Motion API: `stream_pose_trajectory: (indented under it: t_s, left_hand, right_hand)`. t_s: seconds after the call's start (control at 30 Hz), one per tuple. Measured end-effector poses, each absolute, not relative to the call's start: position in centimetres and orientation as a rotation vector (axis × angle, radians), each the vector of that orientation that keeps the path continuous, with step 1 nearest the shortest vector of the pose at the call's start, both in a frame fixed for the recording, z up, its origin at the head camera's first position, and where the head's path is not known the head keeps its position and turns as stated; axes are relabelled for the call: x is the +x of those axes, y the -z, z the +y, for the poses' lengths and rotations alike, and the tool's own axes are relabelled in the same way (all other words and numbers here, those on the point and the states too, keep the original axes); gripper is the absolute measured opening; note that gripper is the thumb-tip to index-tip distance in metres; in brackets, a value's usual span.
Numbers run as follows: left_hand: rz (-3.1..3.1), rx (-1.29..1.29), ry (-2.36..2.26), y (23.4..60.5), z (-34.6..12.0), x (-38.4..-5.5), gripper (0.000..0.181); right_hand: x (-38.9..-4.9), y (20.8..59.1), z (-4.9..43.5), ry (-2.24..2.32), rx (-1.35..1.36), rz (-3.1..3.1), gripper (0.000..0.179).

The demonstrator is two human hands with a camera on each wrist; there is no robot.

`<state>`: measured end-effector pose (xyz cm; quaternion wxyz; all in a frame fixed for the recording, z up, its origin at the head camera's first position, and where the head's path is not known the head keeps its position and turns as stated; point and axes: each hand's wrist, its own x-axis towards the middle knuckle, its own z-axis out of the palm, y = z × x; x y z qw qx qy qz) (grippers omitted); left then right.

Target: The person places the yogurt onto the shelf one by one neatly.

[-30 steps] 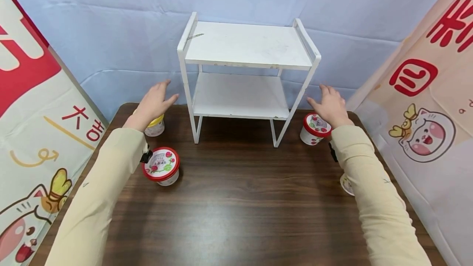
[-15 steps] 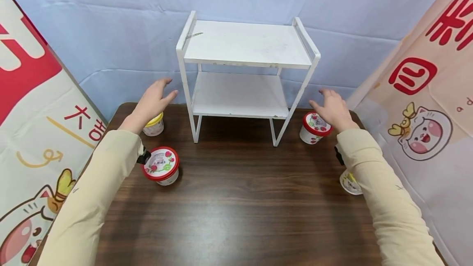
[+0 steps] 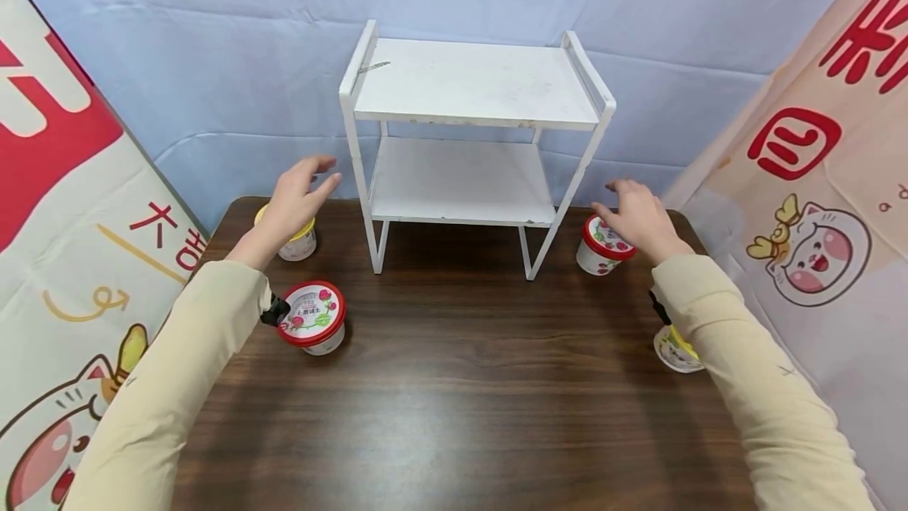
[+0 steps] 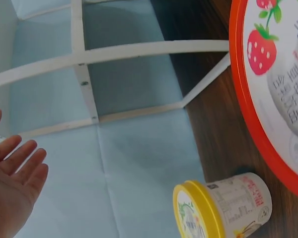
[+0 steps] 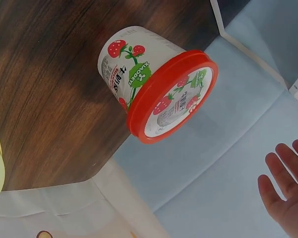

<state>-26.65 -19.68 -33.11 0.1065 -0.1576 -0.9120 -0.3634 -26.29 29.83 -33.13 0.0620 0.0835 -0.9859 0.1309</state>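
Left hand (image 3: 294,192): raised over the back left of the brown table (image 3: 454,400), left of the white rack (image 3: 475,85); fingers extended with a slight bend, thumb apart, nothing held. Right hand (image 3: 638,215): raised on the right of the rack, fingers loosely bent, likewise holding nothing.

In the head view the left hand and wrist cover part of the yellow-lidded tub (image 3: 301,246); the left wrist view shows the tub's printed side, with the hand apart from it. In the head view the right hand overlaps the lid of the right red-lidded tub (image 3: 594,260); the right wrist view shows that lid and the strawberry print uncovered, hand again apart.

Surroundings, left to right: printed panel (image 3: 85,266); yellow-lidded tub at the table's back left; left red-lidded tub (image 3: 312,314), nearer the person, its lid edge overlapped by a black wrist device (image 3: 274,311); the rack, 2 shelves; right red-lidded tub, just right of the rack; nearer, a yellow-rimmed tub (image 3: 674,355), largely behind the right sleeve (image 3: 745,385), so whether it stands upright cannot be confirmed.
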Motion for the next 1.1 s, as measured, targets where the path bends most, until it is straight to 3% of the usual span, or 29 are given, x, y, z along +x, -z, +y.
stream_pose_trajectory:
  t_s: [0.33,1.1]
  left_hand:
    - [-2.533,-0.524,1.198,33.0,-18.9,-25.8,0.039]
    - [-2.382,-0.342,1.501,33.0,-16.5,-25.1,0.036]
  right_hand:
    - [-25.4,33.5,29.4,-0.321,0.363,-3.024,0.048]
    - [-24.2,34.4,27.7,-0.24,0.444,-3.023,0.039]
